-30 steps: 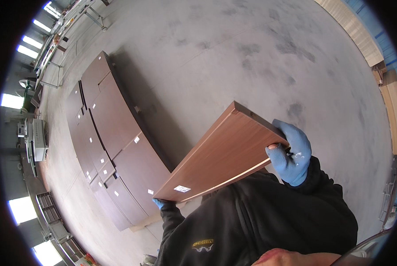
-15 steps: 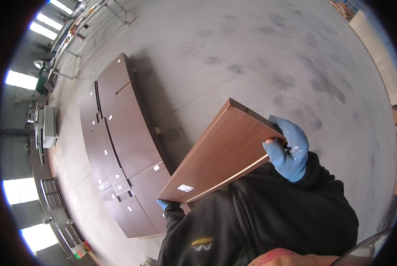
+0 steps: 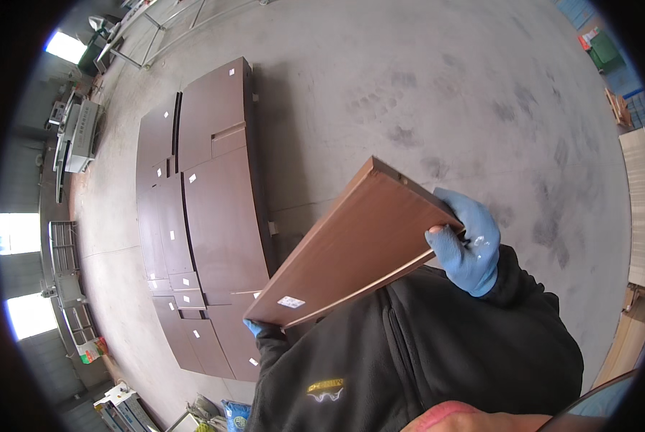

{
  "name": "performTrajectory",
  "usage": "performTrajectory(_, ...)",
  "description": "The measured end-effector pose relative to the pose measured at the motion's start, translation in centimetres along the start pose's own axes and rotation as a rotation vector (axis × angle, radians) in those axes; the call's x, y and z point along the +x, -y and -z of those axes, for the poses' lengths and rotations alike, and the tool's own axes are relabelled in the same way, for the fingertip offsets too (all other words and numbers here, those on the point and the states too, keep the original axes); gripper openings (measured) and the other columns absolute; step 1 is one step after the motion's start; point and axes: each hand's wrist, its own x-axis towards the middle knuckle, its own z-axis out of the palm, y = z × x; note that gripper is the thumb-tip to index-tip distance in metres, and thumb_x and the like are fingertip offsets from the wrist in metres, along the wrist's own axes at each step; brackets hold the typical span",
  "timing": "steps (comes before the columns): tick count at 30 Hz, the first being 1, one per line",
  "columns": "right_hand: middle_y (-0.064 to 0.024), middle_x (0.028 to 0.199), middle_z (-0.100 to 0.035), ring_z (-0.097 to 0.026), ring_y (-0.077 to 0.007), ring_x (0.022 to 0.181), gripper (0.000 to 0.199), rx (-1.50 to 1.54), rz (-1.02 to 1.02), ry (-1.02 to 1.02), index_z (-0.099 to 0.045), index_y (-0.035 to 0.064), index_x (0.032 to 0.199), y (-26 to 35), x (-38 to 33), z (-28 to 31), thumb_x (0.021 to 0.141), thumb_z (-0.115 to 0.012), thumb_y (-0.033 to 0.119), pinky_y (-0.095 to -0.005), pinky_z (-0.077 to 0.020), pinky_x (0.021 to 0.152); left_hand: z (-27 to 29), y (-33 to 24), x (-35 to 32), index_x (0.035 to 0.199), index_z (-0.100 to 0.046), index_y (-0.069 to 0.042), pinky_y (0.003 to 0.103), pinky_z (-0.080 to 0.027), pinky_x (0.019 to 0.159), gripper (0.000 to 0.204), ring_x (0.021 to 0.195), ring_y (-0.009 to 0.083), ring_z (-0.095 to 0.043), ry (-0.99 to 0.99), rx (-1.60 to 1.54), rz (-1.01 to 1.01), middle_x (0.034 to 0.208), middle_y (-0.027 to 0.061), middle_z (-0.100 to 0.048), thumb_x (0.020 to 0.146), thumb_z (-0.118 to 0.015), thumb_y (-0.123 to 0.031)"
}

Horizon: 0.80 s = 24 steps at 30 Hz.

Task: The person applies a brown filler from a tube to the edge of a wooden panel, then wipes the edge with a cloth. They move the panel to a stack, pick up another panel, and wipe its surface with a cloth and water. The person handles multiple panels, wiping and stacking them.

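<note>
- I see the board [image 3: 351,248] carried slantwise across the chest, its near end low at my left, its far end high at my right.
- My right hand [image 3: 466,241] sits at the board's upper right edge; my left hand [image 3: 254,329] is under its lower left corner, mostly hidden.
- The stack of panels [image 3: 207,209] lies on the floor [image 3: 423,86] to the left of the board, running from far to near.
- Metal racks [image 3: 63,273] stand further left, beyond the panels.
- Pale boards [image 3: 643,209] lie at the far right edge.
</note>
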Motion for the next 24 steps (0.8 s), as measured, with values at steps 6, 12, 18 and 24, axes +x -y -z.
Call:
performTrajectory(6, -0.0141, 0.089, -0.069, -0.064, -0.0245, 0.07, 0.038, -0.162, 0.164, -0.125, -0.063, -0.0087, 0.119, -6.1, 18.8, 1.1, 0.093, -0.073, 0.016, -0.0341, -0.0519, 0.066, -18.4, -2.9, 17.0, 0.138, -0.056, -0.004, 0.052, -0.042, 0.109, 0.07, 0.127, 0.0325, -0.054, 0.17, 0.08, -0.075, 0.14, 0.012, -0.06, 0.103, -0.036, -0.062)
performTrajectory(12, -0.0171, 0.093, -0.07, -0.067, -0.0259, 0.075, 0.04, -0.029, 0.089, -0.072, -0.063, -0.0097, 0.12, -13.6, 32.4, 2.3, 0.092, -0.074, 0.017, -0.0345, -0.0534, 0.069, -31.6, -4.5, 26.8, 0.139, -0.057, -0.008, 0.055, -0.04, 0.111, 0.069, 0.131, 0.0328, -0.052, 0.119, 0.078, -0.109, 0.141, 0.0112, -0.059, 0.103, -0.036, -0.063)
performTrajectory(18, -0.0165, 0.09, -0.069, -0.066, -0.0247, 0.072, 0.041, -0.021, 0.176, 0.08, -0.062, -0.0095, 0.12, -21.4, 50.7, 5.5, 0.092, -0.075, 0.017, -0.0335, -0.0525, 0.067, -44.2, -1.1, 27.7, 0.138, -0.057, -0.009, 0.053, -0.039, 0.112, 0.068, 0.131, 0.0331, -0.051, -0.241, -0.014, -0.163, 0.141, 0.0125, -0.059, 0.102, -0.039, -0.063)
performTrajectory(24, -0.0126, 0.082, -0.067, -0.062, -0.0192, 0.068, 0.034, 0.163, 0.087, 0.227, -0.064, -0.0084, 0.115, -25.3, 67.2, 2.9, 0.094, -0.072, 0.017, -0.0316, -0.0504, 0.064, -51.7, 1.0, 26.7, 0.142, -0.055, -0.01, 0.05, -0.038, 0.114, 0.068, 0.132, 0.0317, -0.05, -0.378, -0.128, -0.17, 0.143, 0.0094, -0.058, 0.103, -0.039, -0.063)
